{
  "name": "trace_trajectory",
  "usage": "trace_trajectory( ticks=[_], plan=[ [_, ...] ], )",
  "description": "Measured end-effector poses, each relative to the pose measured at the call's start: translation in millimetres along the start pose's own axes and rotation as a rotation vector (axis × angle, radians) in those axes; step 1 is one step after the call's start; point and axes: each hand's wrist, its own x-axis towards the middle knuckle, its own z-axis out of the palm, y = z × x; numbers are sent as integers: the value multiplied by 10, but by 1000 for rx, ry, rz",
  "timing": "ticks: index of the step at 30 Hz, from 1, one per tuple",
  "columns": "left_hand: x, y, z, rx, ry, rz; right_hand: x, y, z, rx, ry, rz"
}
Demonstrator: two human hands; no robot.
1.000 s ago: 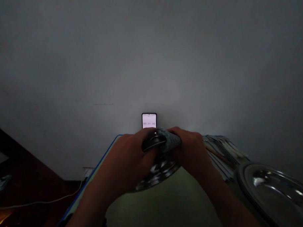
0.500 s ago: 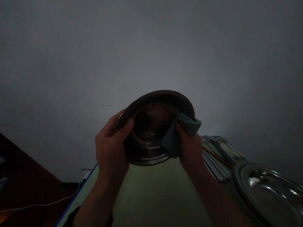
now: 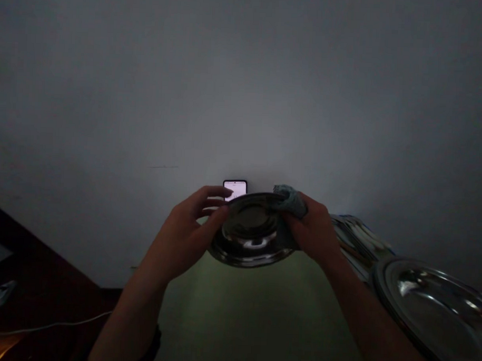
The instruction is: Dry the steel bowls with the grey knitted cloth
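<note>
A shiny round metal dish [image 3: 251,231] with a wide rim is held up in front of me, tilted, above the table. My right hand [image 3: 312,225] is closed around a grey-green cloth [image 3: 291,200], which is folded over the dish's right rim. At the left rim is my left hand [image 3: 192,229], its fingers stretched out and apart from the thumb. The thumb tip meets or overlaps the rim; whether it presses there I cannot tell. The light is dim, and the dish's underside is hidden.
Behind the dish a lit phone [image 3: 235,187] leans upright against the grey wall [image 3: 244,96]. On the right of the pale green table [image 3: 236,317] lie more shiny metal dishes [image 3: 430,308], with a row of long thin items [image 3: 357,240] behind them. A white cable [image 3: 54,326] runs at lower left.
The dish has come lower and turned, its surface now catching light. My left fingers have loosened from its rim. The cloth hand has shifted to the upper right rim, and the phone has come into view.
</note>
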Motion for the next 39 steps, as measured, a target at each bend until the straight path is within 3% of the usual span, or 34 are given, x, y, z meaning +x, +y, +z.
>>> trace_trajectory(
  ticks=[6, 13, 18, 24, 31, 39],
  plan=[
    [26, -120, 115, 463, -195, 14, -64, 5, 81, -199, -115, -201],
    [34, -174, 209, 608, -225, 0, -101, 33, 134, -225, -197, -291],
    [45, -186, 295, 611, -247, 23, -122, 31, 187, -246, -258, -316],
    [84, -238, 361, 520, -267, 67, -121, 59, 229, -259, -225, -308],
    [124, -391, 421, 450, -191, 129, -120, 198, 293, -232, -92, -322],
    [137, -520, 488, 373, -96, 175, -117, 253, 285, -208, -44, -273]
  ],
)
